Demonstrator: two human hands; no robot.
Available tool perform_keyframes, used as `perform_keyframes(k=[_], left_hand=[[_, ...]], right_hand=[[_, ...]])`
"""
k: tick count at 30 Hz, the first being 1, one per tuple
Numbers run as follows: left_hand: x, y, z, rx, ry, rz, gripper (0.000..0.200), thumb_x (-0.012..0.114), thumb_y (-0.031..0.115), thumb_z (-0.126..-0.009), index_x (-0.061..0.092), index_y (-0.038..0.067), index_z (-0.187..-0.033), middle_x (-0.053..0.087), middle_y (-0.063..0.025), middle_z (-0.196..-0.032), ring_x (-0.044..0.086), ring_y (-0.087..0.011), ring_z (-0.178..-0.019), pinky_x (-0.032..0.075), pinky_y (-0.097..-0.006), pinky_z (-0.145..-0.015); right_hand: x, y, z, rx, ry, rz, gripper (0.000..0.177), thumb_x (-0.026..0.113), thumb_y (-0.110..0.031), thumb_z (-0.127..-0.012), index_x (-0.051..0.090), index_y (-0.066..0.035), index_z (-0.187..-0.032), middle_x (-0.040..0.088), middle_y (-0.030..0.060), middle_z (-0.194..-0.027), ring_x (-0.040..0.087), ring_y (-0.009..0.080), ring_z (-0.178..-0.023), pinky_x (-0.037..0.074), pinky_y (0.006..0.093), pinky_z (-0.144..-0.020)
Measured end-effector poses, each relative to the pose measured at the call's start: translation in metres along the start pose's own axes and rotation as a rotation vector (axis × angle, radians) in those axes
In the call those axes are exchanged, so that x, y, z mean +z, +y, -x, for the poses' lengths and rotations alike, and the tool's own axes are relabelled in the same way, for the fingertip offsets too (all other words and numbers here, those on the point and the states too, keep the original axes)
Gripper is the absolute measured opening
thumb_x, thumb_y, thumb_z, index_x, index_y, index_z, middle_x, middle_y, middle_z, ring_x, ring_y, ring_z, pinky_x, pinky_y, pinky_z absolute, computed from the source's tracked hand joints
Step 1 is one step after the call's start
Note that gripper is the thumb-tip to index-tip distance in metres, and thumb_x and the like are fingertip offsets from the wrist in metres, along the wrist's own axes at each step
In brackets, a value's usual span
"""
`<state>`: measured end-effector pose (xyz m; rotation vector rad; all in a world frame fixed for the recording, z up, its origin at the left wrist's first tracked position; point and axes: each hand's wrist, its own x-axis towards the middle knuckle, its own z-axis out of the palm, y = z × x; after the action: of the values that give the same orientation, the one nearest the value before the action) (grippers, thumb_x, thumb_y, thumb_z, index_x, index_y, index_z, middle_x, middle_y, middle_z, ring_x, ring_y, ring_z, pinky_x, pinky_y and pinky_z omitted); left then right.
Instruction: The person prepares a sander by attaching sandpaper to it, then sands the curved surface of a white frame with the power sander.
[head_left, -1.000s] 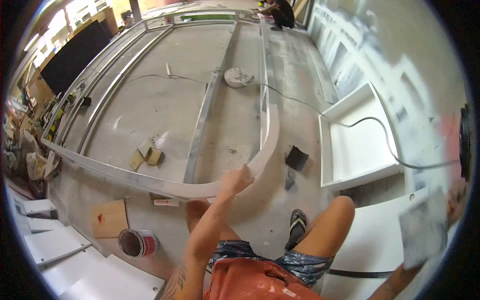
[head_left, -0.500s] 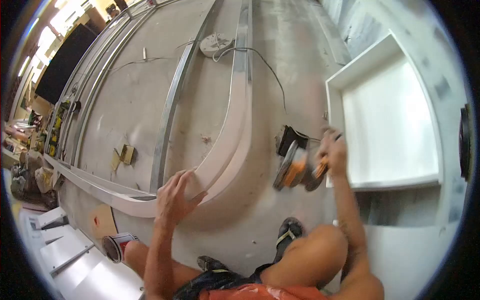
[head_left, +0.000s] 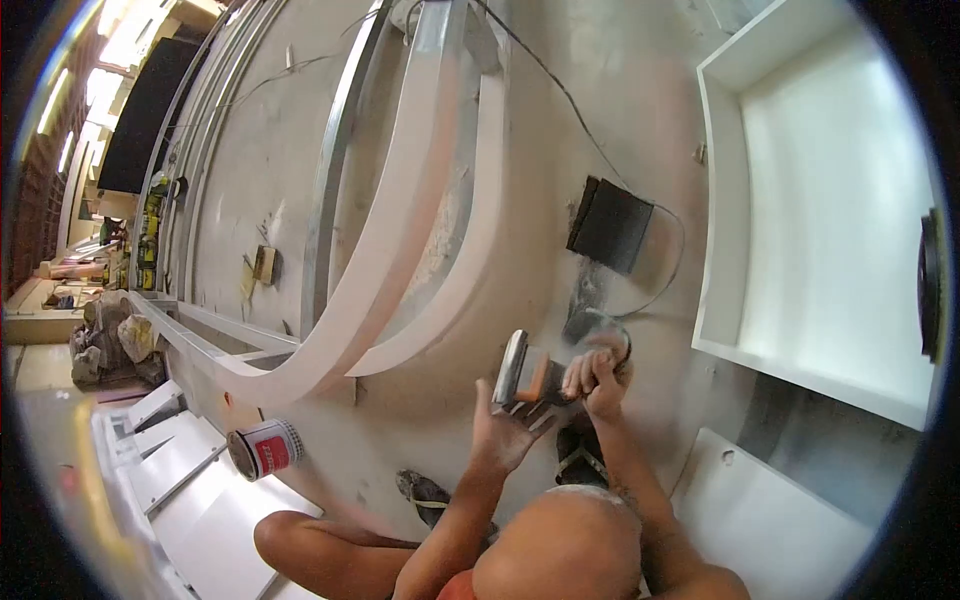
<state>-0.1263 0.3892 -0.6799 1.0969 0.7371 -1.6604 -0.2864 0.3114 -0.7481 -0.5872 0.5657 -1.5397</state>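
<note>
My right hand (head_left: 600, 382) is closed round the grip of an orange and black power sander (head_left: 540, 380), held low over the floor in front of my knees. The sander is tipped on its side, its flat pad facing left. My left hand (head_left: 502, 437) is open beside the pad, palm up and fingers spread, with the fingertips right at the tool's lower edge. To the left of both hands stands a pale curved frame (head_left: 400, 235), its rounded corner towards me.
A black box-like block (head_left: 612, 225) lies on the floor, a cable (head_left: 684, 245) looping beside it. On the right is a white open box (head_left: 715, 200). At left are a paint can (head_left: 265, 449), white panels (head_left: 225, 500) and bagged material (head_left: 105, 345). Metal rails (head_left: 345, 150) run away from me.
My left hand has let go of the curved frame and moved right to the sander. My right hand has brought the sander nearer my body and turned it. The view has shifted.
</note>
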Motion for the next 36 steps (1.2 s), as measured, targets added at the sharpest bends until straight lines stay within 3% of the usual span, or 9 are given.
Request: perform_keyframes(k=[7, 10, 12, 14, 16, 20, 23, 29, 36], left_hand=[[0.008, 0.027, -0.011, 0.303, -0.072, -0.319, 0.062, 0.064, 0.03, -0.1, 0.045, 0.006, -0.153, 0.055, -0.0153, -0.146, 0.055, -0.0305, -0.132, 0.043, -0.0511, -0.113], [0.003, 0.043, -0.032, 0.6, -0.129, -0.549, 0.077, 0.07, 0.018, -0.087, 0.042, 0.007, -0.158, 0.054, -0.0141, -0.147, 0.053, -0.0295, -0.136, 0.041, -0.0455, -0.116], [0.005, 0.05, -0.036, 0.574, -0.175, -0.621, 0.085, 0.071, 0.014, -0.081, 0.04, 0.006, -0.159, 0.053, -0.0137, -0.149, 0.052, -0.0287, -0.138, 0.039, -0.0437, -0.117], [-0.003, 0.048, -0.03, 0.575, -0.212, -0.693, 0.093, 0.073, 0.009, -0.075, 0.038, 0.006, -0.161, 0.052, -0.0133, -0.15, 0.05, -0.028, -0.14, 0.038, -0.0419, -0.118], [-0.003, 0.052, -0.026, 0.603, -0.35, -0.904, 0.103, 0.076, 0.006, -0.072, 0.033, 0.007, -0.165, 0.049, -0.0149, -0.154, 0.048, -0.0281, -0.143, 0.036, -0.042, -0.12], [-0.016, 0.051, -0.028, 0.627, -0.254, -0.874, 0.106, 0.082, 0.02, -0.072, 0.033, 0.004, -0.164, 0.047, -0.0176, -0.157, 0.044, -0.0318, -0.148, 0.035, -0.0439, -0.122], [-0.02, 0.071, -0.037, 0.521, -0.436, -0.502, 0.082, 0.075, 0.016, -0.086, 0.04, 0.0, -0.159, 0.052, -0.0172, -0.153, 0.049, -0.0288, -0.144, 0.039, -0.043, -0.119], [-0.025, 0.102, -0.065, 0.591, -0.351, -0.79, 0.041, 0.064, -0.002, -0.093, 0.061, -0.002, -0.134, 0.065, -0.0134, -0.14, 0.06, -0.0231, -0.13, 0.049, -0.041, -0.109], [-0.007, 0.123, -0.059, 0.625, -0.53, -0.899, 0.04, 0.072, 0.002, -0.092, 0.063, 0.0, -0.13, 0.064, -0.0125, -0.14, 0.061, -0.0219, -0.128, 0.049, -0.0398, -0.109]], right_hand=[[0.002, -0.006, 0.031, 0.143, -0.272, 0.147, 0.03, 0.053, -0.023, -0.111, 0.063, 0.002, -0.121, 0.057, 0.0037, -0.073, 0.061, 0.0151, -0.068, 0.056, 0.036, -0.074], [0.003, -0.016, 0.066, 0.436, 0.124, -0.037, 0.03, 0.057, -0.026, -0.108, 0.064, -0.001, -0.123, 0.066, 0.0077, -0.094, 0.066, 0.0191, -0.093, 0.054, 0.0384, -0.091], [-0.016, 0.003, 0.087, 0.788, 0.704, -0.237, 0.033, 0.06, -0.026, -0.105, 0.062, -0.004, -0.129, 0.07, 0.0085, -0.108, 0.065, 0.0234, -0.108, 0.05, 0.0372, -0.101], [-0.027, -0.002, 0.109, 0.827, 0.617, -0.185, 0.034, 0.062, -0.021, -0.104, 0.062, -0.003, -0.133, 0.068, 0.0116, -0.122, 0.062, 0.0251, -0.119, 0.048, 0.0382, -0.107], [0.007, -0.029, 0.097, 0.599, 0.541, 0.383, 0.038, 0.06, -0.012, -0.103, 0.06, -0.003, -0.139, 0.062, 0.015, -0.135, 0.053, 0.027, -0.135, 0.042, 0.039, -0.115], [0.026, -0.054, 0.047, 0.01, 0.489, 0.683, 0.048, 0.055, -0.009, -0.105, 0.048, 0.0, -0.151, 0.052, 0.0177, -0.153, 0.043, 0.0256, -0.148, 0.034, 0.0395, -0.121], [0.005, -0.049, -0.019, 0.524, -0.298, 0.919, 0.048, 0.053, -0.006, -0.105, 0.049, -0.004, -0.153, 0.057, 0.0159, -0.151, 0.051, 0.0254, -0.142, 0.037, 0.0372, -0.119], [-0.008, -0.008, -0.086, 0.719, -0.644, 0.669, 0.048, 0.06, -0.007, -0.103, 0.051, -0.006, -0.15, 0.062, 0.0141, -0.144, 0.056, 0.0239, -0.136, 0.04, 0.0371, -0.117], [0.007, -0.029, -0.128, 0.833, -1.133, 0.695, 0.071, 0.075, -0.01, -0.093, 0.044, -0.007, -0.156, 0.053, 0.0138, -0.154, 0.049, 0.0262, -0.144, 0.037, 0.0413, -0.124]])
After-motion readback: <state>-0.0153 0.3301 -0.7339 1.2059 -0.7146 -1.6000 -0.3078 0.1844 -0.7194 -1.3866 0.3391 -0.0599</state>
